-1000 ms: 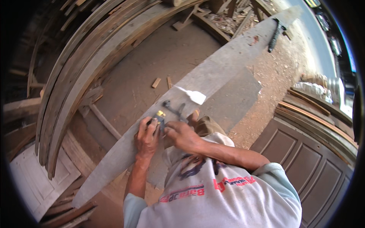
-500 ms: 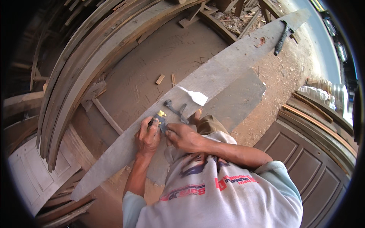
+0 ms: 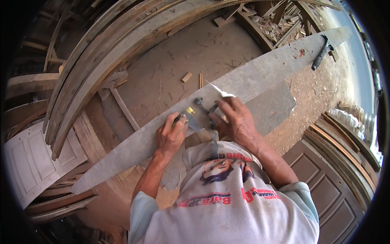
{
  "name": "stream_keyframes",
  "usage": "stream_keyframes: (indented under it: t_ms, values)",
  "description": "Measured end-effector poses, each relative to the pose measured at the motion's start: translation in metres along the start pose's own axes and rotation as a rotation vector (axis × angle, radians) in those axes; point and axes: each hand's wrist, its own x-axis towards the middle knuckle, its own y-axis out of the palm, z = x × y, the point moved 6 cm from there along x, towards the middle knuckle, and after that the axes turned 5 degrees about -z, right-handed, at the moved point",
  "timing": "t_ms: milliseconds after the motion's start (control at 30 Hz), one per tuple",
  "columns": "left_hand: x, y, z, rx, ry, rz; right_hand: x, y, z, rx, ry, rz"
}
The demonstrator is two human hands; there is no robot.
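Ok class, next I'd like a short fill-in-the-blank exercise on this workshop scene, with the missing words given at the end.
1. The person's ____ hand grips a dark tool with a yellow part.
2. The bottle beside the right hand is ____ in colour.
3. The brown door is in the picture's lower-____ corner.

Missing words: left; white; right.

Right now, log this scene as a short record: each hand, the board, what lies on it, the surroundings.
Left hand: grips a grey-and-yellow object
Right hand: fingers bent beside a dark piece; contact unclear
Board: long, grey, running diagonally
Near right hand: white nozzle bottle, partly hidden
Board's far right end: black-handled tool
Left surroundings: whitish panelled door
Right surroundings: brown panelled door
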Motion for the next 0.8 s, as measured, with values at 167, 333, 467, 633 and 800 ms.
stream_keyframes:
  t_ms: [167, 333, 467, 633, 800]
  values:
    - [0.003, -0.002, -0.002, -0.001, 0.004, -0.014, -0.017, 0.06, 0.021, 0.125, 0.142, 0.275]
    - [0.002, -0.002, 0.0, -0.034, -0.017, -0.012, -0.021, 0.074, 0.023, 0.239, 0.107, 0.336]
    - [0.002, -0.003, 0.001, -0.02, -0.022, -0.012, -0.021, 0.065, 0.027, 0.262, 0.086, 0.355]
    - [0.0, 0.0, 0.004, -0.021, -0.035, -0.009, -0.006, 0.03, 0.019, 0.233, 0.179, 0.186]
    - [-0.003, 0.001, 0.006, -0.044, -0.063, -0.001, 0.008, -0.009, -0.015, -0.174, 0.084, -0.009]
